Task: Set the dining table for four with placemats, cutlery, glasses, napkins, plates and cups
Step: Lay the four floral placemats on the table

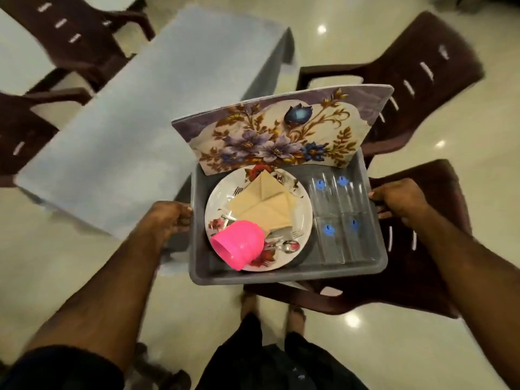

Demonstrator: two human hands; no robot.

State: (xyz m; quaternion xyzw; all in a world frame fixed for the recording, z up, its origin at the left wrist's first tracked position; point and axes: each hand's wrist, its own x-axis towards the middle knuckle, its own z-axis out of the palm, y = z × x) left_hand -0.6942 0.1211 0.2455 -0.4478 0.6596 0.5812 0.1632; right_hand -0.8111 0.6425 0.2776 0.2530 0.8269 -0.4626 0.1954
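I carry a grey plastic tub (284,274) in the air in front of me. My left hand (168,218) grips its left rim and my right hand (399,201) grips its right rim. Inside lies a floral plate (304,218) with folded beige napkins (264,204), a pink cup (239,247) on its side and cutlery (289,244). Several clear glasses with blue marks (342,220) lie in the tub's right half. Floral placemats (281,133) stand on edge against the far wall of the tub.
The grey dining table (135,116) stretches away at the left. Brown plastic chairs stand around it: one at the right (422,80), one under the tub (422,263), two at the left (70,32). My feet (270,311) show on the glossy tiled floor.
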